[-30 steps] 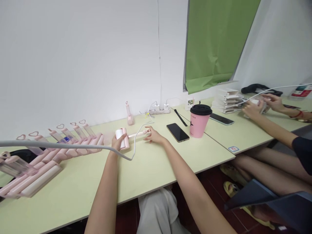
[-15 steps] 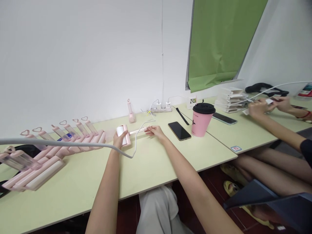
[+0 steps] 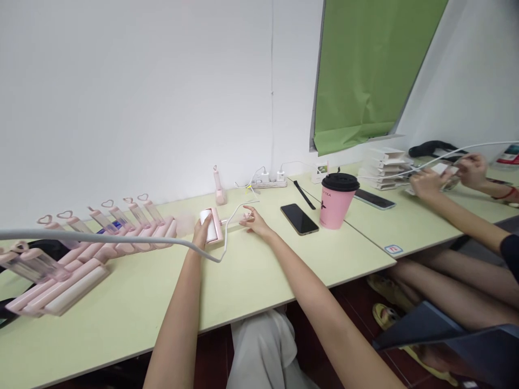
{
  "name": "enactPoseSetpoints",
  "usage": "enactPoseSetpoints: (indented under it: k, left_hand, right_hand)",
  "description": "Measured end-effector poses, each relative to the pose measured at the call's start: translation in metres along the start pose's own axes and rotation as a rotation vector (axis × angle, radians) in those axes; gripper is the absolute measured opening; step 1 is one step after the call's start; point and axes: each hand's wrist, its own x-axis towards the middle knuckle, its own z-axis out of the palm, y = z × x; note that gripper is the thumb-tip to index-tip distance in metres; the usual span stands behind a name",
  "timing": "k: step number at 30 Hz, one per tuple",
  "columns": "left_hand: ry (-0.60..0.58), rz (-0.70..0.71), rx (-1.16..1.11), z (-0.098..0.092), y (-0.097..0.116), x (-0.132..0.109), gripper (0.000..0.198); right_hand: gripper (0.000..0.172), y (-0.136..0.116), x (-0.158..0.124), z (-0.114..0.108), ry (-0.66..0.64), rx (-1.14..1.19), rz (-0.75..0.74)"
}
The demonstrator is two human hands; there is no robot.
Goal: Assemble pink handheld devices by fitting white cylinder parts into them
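My left hand point(image 3: 201, 229) is wrapped around the head of a pink lint roller point(image 3: 217, 229), thumb over its white roll. The roller's clear handle point(image 3: 233, 220) points right, toward my other hand. At the handle's end, the fingers of my right hand point(image 3: 255, 222) close around the tip, which they partly hide. A white cable point(image 3: 226, 237) hangs across the view in front of the handle. To the left, several similar lint rollers point(image 3: 138, 232) lie in a row with heart-shaped loops on their handles.
Another lint roller point(image 3: 219, 189) leans by the wall, near a power strip point(image 3: 270, 183). On the right are a phone point(image 3: 299, 219), a black strap point(image 3: 304, 194), a pink cup point(image 3: 336, 205) and stacked white boxes point(image 3: 383, 167). A co-worker's hands point(image 3: 432, 181) handle small white items.
Between my hands, the thin rod seen before has given way to a wider clear handle. My left hand and the roller head have shifted slightly right. The co-worker's hands have moved.
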Motion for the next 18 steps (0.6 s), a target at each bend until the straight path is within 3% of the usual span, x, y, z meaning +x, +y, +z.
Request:
enactPoseSetpoints:
  k: [4,8,14,18]
  left_hand:
    - [-0.016,-0.029,-0.08,0.0,0.0,0.0,0.039]
    - [-0.047,-0.102,-0.171,0.001,-0.001,0.002,0.044]
    - [-0.001,-0.236,-0.129,-0.003,-0.001,0.003,0.045]
    - [-0.007,-0.188,-0.029,-0.006,-0.005,0.004,0.046]
  right_hand:
    - [0.048,0.003,-0.002,0.002,0.096,-0.423,-0.205]
    - [0.033,-0.001,-0.006,-0.001,0.14,-0.534,-0.253]
    - [0.028,-0.011,-0.012,-0.004,0.067,-0.798,-0.326]
    - [0.032,-0.019,-0.017,-0.005,0.006,-0.972,-0.375]
